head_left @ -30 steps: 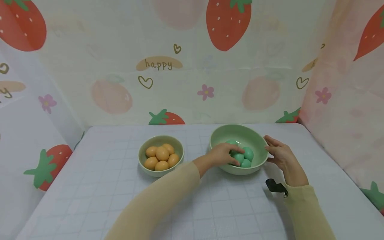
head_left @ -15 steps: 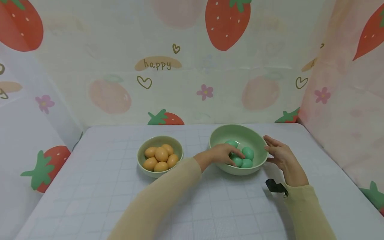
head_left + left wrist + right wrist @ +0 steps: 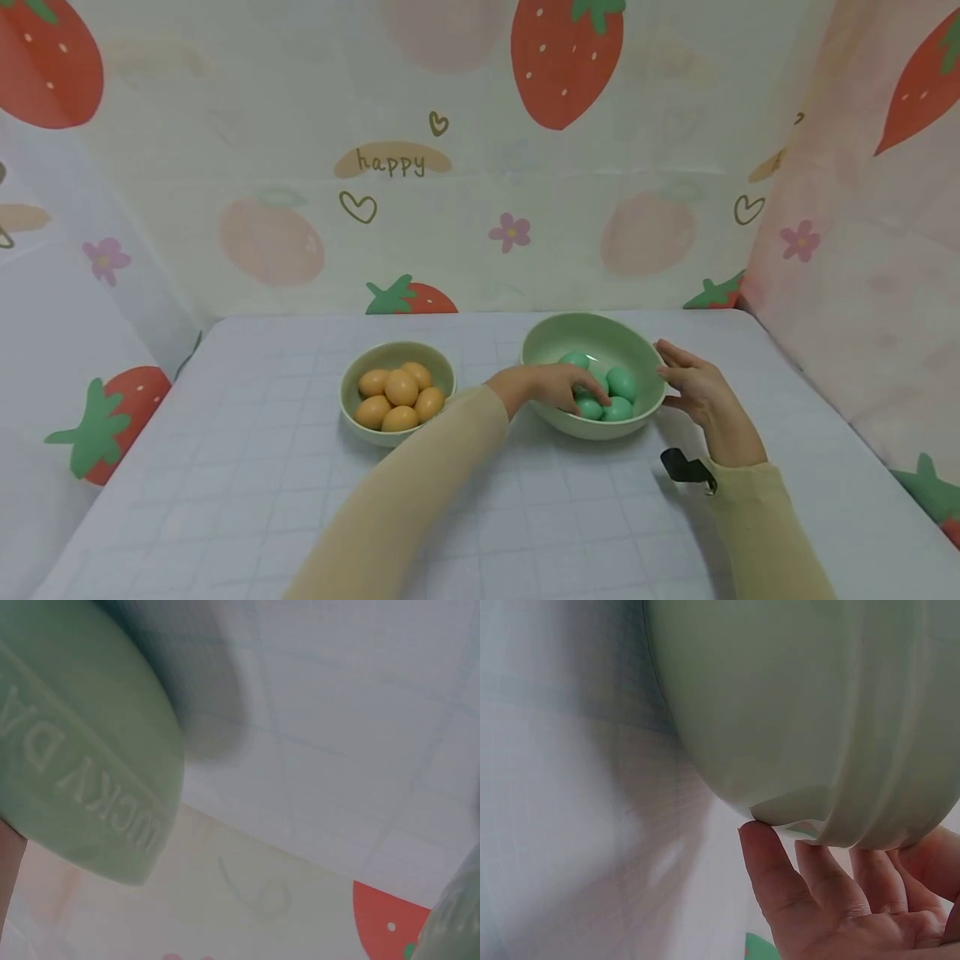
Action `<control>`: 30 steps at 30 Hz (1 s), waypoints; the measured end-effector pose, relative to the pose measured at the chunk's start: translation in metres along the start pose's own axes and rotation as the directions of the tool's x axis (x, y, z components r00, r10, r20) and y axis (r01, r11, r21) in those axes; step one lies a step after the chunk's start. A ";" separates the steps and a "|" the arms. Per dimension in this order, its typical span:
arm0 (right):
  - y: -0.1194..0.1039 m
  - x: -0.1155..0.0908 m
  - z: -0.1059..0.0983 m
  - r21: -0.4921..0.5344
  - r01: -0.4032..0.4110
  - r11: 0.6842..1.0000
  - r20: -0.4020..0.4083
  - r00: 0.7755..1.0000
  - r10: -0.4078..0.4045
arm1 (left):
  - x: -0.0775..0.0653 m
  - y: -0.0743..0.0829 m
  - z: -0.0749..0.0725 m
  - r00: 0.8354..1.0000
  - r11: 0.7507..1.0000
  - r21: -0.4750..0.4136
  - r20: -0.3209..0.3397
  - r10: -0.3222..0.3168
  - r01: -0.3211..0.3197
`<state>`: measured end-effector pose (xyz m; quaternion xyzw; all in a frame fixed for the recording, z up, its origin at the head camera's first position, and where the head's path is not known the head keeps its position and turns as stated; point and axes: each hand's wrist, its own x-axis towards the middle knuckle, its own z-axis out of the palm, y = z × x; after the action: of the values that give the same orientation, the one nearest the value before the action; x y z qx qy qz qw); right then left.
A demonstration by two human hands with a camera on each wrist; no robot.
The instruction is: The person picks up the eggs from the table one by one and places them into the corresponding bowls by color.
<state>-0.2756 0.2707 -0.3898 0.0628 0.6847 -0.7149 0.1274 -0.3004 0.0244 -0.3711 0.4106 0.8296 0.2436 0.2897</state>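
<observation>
My left hand (image 3: 555, 387) reaches over the left rim of the larger green bowl (image 3: 585, 429). Its fingers bend down among several green eggs (image 3: 621, 382). One green egg (image 3: 589, 408) lies between the thumb and a fingertip; I cannot tell whether they grip it. At the bowl's right side my right hand (image 3: 701, 390) touches the rim, fingers extended. In the right wrist view the fingers (image 3: 772, 870) meet the pale green outer wall (image 3: 765, 712). The left wrist view shows the bowl's side with raised lettering (image 3: 97, 795), but the left fingers are out of that view.
A smaller bowl (image 3: 356, 423) with several orange-brown eggs (image 3: 401, 387) stands left of the larger one, close to the left sleeve (image 3: 420, 483). A white checked cloth (image 3: 225, 467) covers the table. A strawberry-print curtain (image 3: 480, 275) stands behind it. A black clip (image 3: 684, 467) hangs at the right cuff.
The left hand's fingers shift slightly among the green eggs, and more of the eggs near the thumb show. The right hand stays at the rim. The head view has turned slightly.
</observation>
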 end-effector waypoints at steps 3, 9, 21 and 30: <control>0.000 -0.001 0.000 0.000 0.004 1.000 0.013 1.000 -0.004 | 0.000 0.001 0.000 1.000 1.000 0.009 0.029 -0.009 0.009; 0.001 -0.004 0.000 0.002 -0.002 1.000 0.015 1.000 0.002 | 0.000 0.003 0.003 0.997 0.998 0.011 0.047 -0.059 0.059; -0.005 0.017 0.014 -0.027 -0.012 1.000 0.025 1.000 0.013 | -0.009 -0.007 -0.001 0.993 0.993 -0.046 -0.042 -0.112 0.111; -0.009 0.012 -0.003 -0.242 -0.024 0.970 -0.015 1.000 0.021 | -0.031 -0.014 0.004 0.955 0.991 -0.118 -0.282 -0.090 0.059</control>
<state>-0.2901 0.2727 -0.3850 0.0589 0.7668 -0.6240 0.1382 -0.2899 -0.0077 -0.3740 0.3231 0.8633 0.3339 0.1970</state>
